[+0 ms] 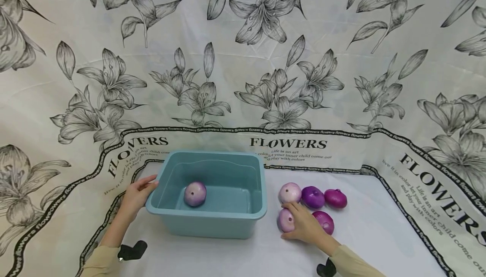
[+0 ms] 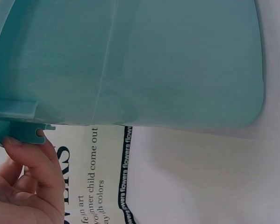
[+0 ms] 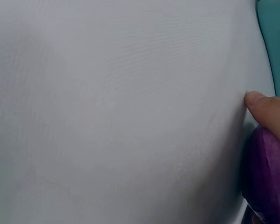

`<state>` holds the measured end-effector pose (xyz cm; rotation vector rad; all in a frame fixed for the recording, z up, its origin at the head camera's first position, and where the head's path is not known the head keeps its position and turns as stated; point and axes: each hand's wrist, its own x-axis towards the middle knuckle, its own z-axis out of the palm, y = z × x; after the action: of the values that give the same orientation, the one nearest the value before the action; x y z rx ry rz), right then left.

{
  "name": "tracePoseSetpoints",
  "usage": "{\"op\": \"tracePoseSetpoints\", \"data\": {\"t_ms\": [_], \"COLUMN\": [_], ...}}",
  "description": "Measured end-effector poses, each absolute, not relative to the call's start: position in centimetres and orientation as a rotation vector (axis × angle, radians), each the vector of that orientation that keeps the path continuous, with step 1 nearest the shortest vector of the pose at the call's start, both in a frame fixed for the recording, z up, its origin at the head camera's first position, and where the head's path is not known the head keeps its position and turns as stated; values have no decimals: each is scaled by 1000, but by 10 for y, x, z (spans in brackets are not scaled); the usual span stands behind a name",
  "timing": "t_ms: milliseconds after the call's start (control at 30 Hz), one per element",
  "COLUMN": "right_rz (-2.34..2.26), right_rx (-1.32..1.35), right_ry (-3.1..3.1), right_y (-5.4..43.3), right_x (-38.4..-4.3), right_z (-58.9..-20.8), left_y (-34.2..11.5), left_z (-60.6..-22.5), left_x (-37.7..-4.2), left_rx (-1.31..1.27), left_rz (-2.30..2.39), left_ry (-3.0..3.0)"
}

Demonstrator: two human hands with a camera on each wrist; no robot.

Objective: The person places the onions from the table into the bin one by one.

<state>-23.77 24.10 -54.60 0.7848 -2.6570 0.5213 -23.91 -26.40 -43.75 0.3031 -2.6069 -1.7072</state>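
Note:
A teal plastic basin [image 1: 212, 226] stands on the white cloth, with one pale purple onion [image 1: 195, 194] inside it. At the basin's left rim, my left hand [image 1: 136, 194] holds the edge; the left wrist view shows the curled fingers [image 2: 34, 161] at the rim's underside. To the right of the basin, my right hand [image 1: 303, 226] grips a pale onion [image 1: 285, 220] at the front of a group, thumb on the near side and fingers over the far side. A dark purple onion [image 1: 324, 222] lies partly hidden behind this hand and shows beside the thumb [image 3: 266, 109] in the right wrist view.
Behind the right hand sit a pale onion [image 1: 290, 193], a deep purple onion [image 1: 313, 197] and a magenta onion [image 1: 336, 199] in a row. A floral-printed cloth [image 1: 212, 142] rises behind and at both sides of the white surface [image 1: 379, 234].

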Motion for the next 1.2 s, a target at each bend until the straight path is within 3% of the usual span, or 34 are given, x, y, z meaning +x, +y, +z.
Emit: {"op": "tracePoseSetpoints", "data": {"t_ms": [433,1200], "right_rz": [478,365], "right_rx": [768,908], "right_ry": [-2634,-2629], "right_y": [230,186], "right_x": [-245,-287], "right_z": [-516,-369], "left_y": [-264,-265], "left_z": [-439,-440], "left_x": [-238,-241], "left_rx": [296,283], "left_rz": [-1726,-1715], "left_ry": [-2592,-2585]}}
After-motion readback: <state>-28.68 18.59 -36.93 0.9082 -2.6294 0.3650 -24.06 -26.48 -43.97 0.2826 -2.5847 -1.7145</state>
